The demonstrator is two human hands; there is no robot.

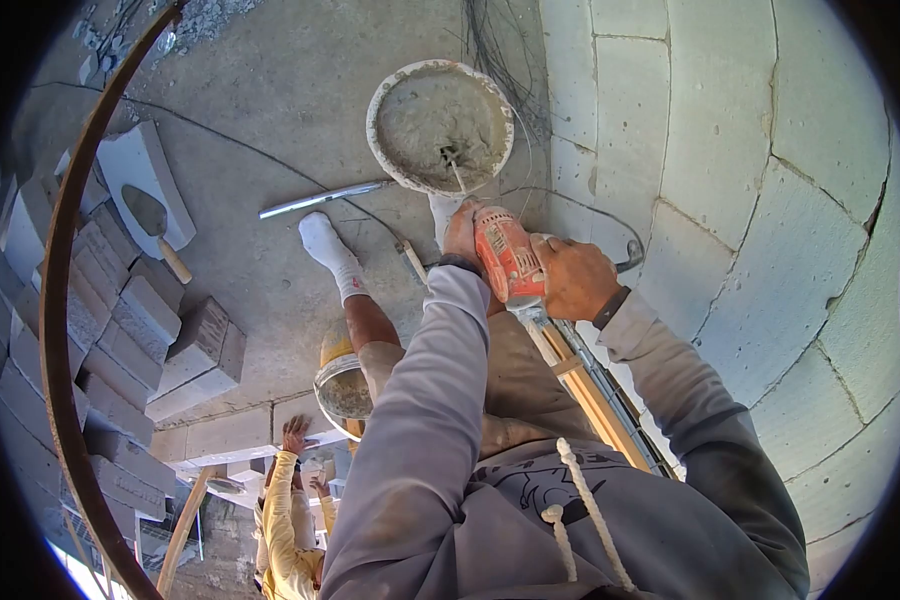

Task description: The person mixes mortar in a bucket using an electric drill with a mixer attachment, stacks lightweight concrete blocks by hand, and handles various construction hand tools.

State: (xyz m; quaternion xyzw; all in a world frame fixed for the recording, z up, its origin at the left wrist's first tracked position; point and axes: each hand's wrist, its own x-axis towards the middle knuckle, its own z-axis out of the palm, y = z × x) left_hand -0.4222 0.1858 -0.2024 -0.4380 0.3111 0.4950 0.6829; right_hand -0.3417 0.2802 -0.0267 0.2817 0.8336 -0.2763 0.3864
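Note:
A red power drill is held between my two hands over the floor. My left hand is closed around its front end, and my right hand wraps its rear handle. From the drill a thin mixing shaft runs down into wet grey mortar. The mortar fills a round bucket with a caked white rim. The shaft's lower end is sunk in the mix, where a small hollow shows. My fingers on the drill's underside are partly hidden.
Pale block wall rises at the right. A metal straightedge and a cable lie on the floor. Stacked blocks and a trowel are at left. Another bucket stands near my leg; a person in yellow is beyond.

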